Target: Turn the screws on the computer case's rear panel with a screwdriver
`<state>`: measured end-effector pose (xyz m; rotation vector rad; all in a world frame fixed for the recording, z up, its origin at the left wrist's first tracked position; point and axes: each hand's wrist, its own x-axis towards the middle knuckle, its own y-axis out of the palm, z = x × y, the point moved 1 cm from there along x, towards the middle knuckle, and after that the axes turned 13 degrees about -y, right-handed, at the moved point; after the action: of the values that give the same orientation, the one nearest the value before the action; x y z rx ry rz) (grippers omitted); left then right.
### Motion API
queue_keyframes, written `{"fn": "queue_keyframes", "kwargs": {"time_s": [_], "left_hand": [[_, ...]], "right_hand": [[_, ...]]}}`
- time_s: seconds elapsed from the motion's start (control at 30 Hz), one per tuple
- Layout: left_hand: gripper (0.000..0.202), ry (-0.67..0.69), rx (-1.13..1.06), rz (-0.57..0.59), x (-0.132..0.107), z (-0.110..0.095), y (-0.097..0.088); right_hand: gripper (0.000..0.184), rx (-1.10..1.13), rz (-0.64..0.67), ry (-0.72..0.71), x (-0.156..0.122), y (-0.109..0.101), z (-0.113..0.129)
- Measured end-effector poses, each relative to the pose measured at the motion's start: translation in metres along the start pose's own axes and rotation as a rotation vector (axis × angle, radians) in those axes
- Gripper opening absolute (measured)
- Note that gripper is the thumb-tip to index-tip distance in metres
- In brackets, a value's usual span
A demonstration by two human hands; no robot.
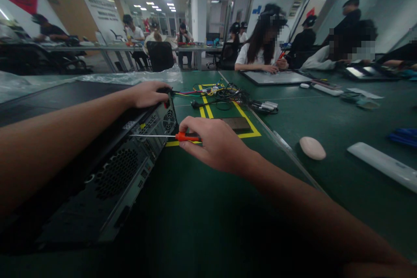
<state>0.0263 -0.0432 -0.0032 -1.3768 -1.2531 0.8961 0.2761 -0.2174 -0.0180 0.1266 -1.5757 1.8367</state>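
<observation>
A black desktop computer case lies on its side on the green mat, its rear panel with fan grille facing right. My left hand rests on the case's top far corner, fingers curled over the edge. My right hand pinches a screwdriver by its orange handle. The thin metal shaft points left, its tip against the rear panel of the case.
A tangle of coloured cables and a dark flat box lie inside a yellow-taped square. To the right are a pale mouse and a white keyboard. Clear plastic sheeting lies behind. Several people sit at the tables beyond.
</observation>
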Motion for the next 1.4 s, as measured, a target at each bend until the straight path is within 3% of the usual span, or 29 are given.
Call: {"fn": "queue_keyframes", "kwargs": {"time_s": [0.63, 0.83, 1.03, 1.4], "left_hand": [[0.073, 0.017, -0.025, -0.004, 0.0009, 0.0015, 0.0006], [0.076, -0.008, 0.022, 0.013, -0.0030, -0.0038, -0.0031], [0.077, 0.008, 0.023, 0.009, -0.0021, -0.0027, -0.0027], [0.074, 0.007, 0.014, -0.006, -0.0010, -0.0002, -0.0021]], "right_hand": [[0.036, -0.059, 0.004, 0.022, 0.0014, 0.0014, 0.0026], [0.029, 0.027, -0.066, 0.019, 0.0001, 0.0034, 0.0024], [0.013, 0.025, -0.045, 0.002, 0.0003, 0.0029, 0.0005], [0.012, 0.021, -0.048, 0.004, 0.0011, 0.0037, 0.0004]]}}
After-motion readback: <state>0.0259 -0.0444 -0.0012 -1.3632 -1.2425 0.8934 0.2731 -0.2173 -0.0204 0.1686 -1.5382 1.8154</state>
